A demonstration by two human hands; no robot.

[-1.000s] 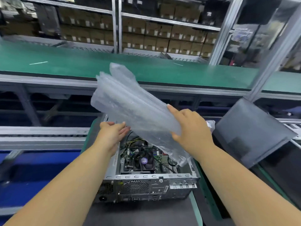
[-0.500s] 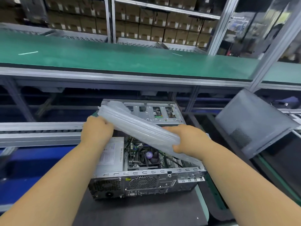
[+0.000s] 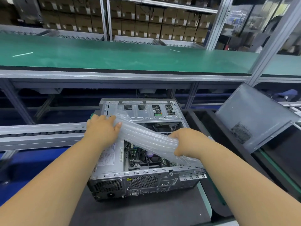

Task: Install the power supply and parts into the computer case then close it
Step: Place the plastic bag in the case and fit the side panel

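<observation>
Head view: left hand (image 3: 101,128) and right hand (image 3: 189,141) both curl fingers round one clear air-cushion bag (image 3: 146,137), held slanted over one open computer case (image 3: 143,160) lying on the counter (image 3: 146,212). Best to lower it evenly, clear of cables. One side panel (image 3: 255,115) leans at right.

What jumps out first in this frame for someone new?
Both hands, left hand and right hand, grip a clear air-cushion plastic sheet stretched diagonally over the open computer case, which lies on its side at centre with its rear ports toward the camera. To the right, the grey side panel leans tilted, off the case. A long green conveyor belt runs across behind.
</observation>
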